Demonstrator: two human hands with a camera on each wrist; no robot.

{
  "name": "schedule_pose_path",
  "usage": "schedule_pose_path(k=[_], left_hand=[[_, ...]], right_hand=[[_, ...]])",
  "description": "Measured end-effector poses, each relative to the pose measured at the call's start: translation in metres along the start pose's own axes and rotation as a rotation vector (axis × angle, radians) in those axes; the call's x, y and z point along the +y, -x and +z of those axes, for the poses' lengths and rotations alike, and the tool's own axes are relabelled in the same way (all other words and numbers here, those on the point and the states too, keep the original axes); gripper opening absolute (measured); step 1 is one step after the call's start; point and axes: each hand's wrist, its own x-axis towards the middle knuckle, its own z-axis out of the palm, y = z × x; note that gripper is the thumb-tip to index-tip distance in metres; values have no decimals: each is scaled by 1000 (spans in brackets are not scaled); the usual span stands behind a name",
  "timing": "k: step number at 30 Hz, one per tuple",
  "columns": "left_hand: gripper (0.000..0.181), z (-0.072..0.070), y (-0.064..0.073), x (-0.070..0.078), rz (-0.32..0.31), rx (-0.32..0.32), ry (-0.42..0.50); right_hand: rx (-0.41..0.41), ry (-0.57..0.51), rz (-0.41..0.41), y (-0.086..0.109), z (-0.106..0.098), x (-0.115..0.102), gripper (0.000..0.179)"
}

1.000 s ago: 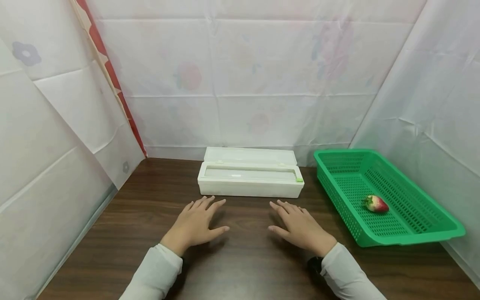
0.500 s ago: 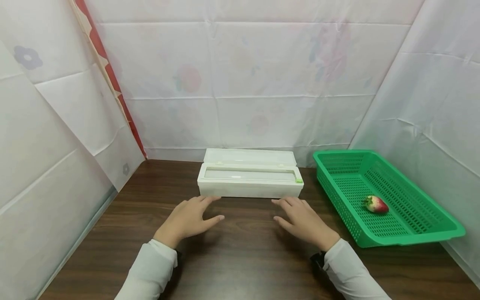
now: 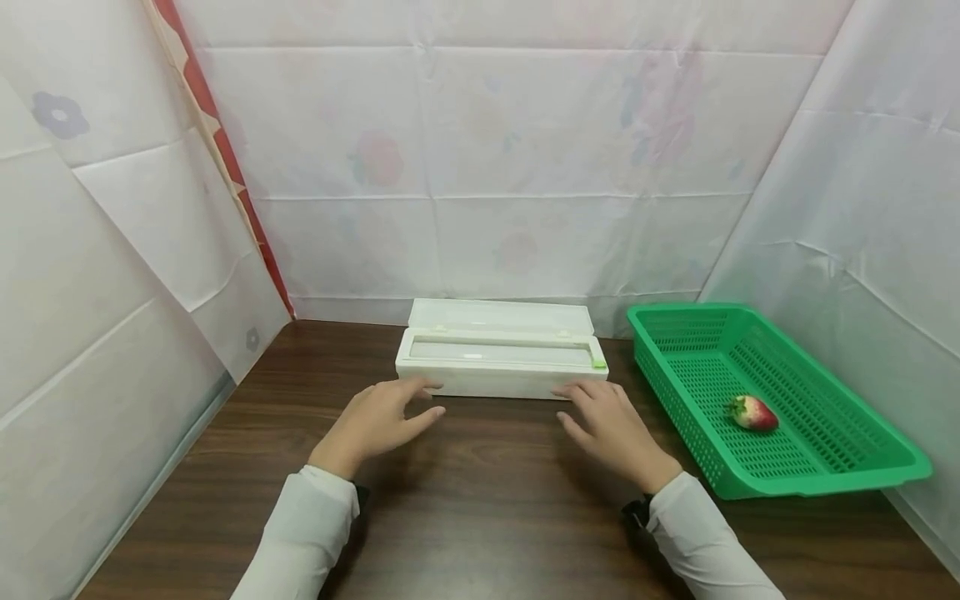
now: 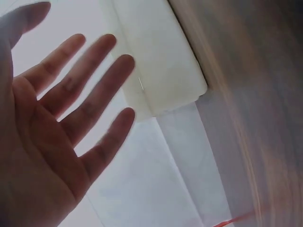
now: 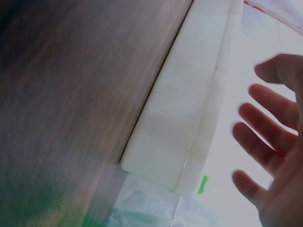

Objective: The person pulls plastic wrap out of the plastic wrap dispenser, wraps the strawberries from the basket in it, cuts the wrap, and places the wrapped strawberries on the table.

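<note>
From my remote station I log, at far left, a white cloth backdrop [image 3: 112, 250] with creases and a red-patterned strip, hanging beside a dark wood-grain table [image 3: 480, 517]. My left hand [image 3: 375, 421] hovers near the left end of a white box [image 3: 501, 360], palm down, fingers spread apart and relaxed, gripping nothing; the left wrist view confirms the fingers [image 4: 90, 85] are splayed just in front of the box [image 4: 161, 61], though I cannot tell whether the tips touch its front wall. The box is a long, low rectangular case of smooth matte plastic with rounded corners, its lid swung back flat behind it, a pale rectangular recess along the top and a small green tab [image 3: 598, 362] at its right end. Its long axis runs left to right across the table, parallel to the rear backdrop, with its front wall facing me; it sits at the centre rear of the table. My right hand [image 3: 611, 425] mirrors the left at the box's right end, fingers [image 5: 265, 137] apart and empty. Further right stands a green perforated plastic basket [image 3: 825, 479], rectangular, angled away, holding one red strawberry [image 3: 752, 412].
</note>
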Motion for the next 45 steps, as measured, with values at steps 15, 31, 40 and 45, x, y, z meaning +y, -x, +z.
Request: schedule_pose_path(k=[15,31,40,45], left_hand=[[23,-8,-24,-16,4,223,-77],[26,3,-46,-36,-20,276,-190],[26,1,-51,-37,-50,183,-206],[27,1,-52,-37,-45,155,-198]], right_hand=[[82,73,75,-13,-3,20,30],[-14,96,145,-25,-7,38,31],[-75,108,197,-31,-6,45,31],[-111,109,209,-35,-5,49,28]])
